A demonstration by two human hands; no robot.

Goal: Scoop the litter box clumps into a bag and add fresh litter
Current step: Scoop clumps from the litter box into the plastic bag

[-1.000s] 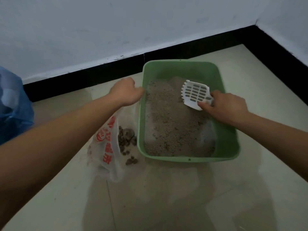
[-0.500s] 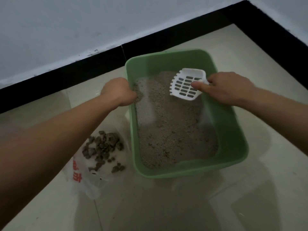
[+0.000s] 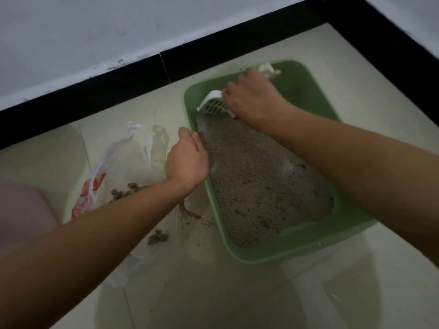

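The scoop (image 3: 211, 105), gripped by the right hand (image 3: 251, 98), now dips into the litter box (image 3: 297, 241) at its upper-centre corner, likely for another pass; the left hand (image 3: 186, 160) grips its rim.

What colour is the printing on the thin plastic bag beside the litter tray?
Red, on the translucent white plastic bag; the head view shows it best.

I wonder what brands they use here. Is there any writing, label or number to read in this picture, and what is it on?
White plastic bag: red printed characters, too blurred and crumpled to read.
Green litter box: no writing visible.
White scoop: no writing visible.
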